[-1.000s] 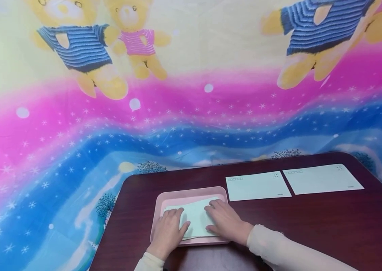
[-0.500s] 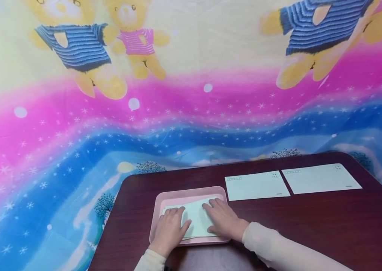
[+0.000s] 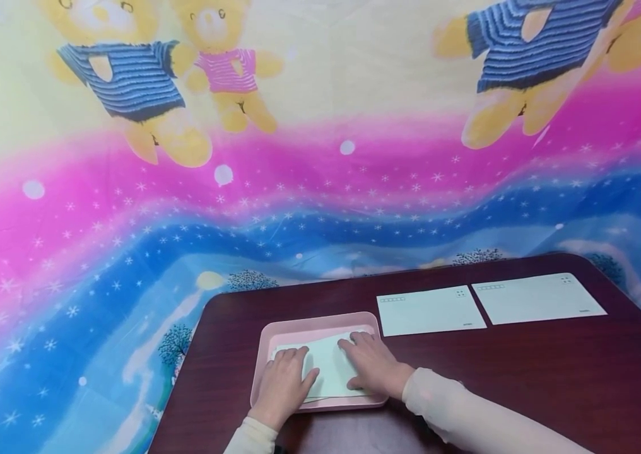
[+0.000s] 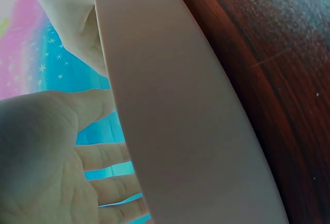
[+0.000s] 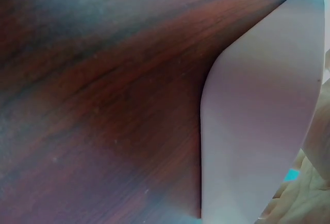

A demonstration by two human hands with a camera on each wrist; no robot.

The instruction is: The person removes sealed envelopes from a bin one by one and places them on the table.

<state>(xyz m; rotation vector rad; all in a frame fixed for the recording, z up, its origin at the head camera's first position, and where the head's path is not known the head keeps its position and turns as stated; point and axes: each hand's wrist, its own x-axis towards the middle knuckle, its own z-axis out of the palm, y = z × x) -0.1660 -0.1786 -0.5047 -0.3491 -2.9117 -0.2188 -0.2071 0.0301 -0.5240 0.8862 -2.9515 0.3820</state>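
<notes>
Papers (image 3: pixel 329 366), pale, stacked with edges slightly out of line, lie in the pink tray (image 3: pixel 320 323) on the dark table (image 3: pixel 525 372). Left hand (image 3: pixel 285 386) over their left side, fingers wide, thumb apart; right hand (image 3: pixel 376 367) over their right side, fingers loosely spread, thumb out. In both wrist views the tray wall partly hides the fingers. Two envelopes (image 3: pixel 431 311) flat to the tray's right, side by side, narrow gap between; bear-print backdrop (image 3: pixel 298 183) beyond the table
</notes>
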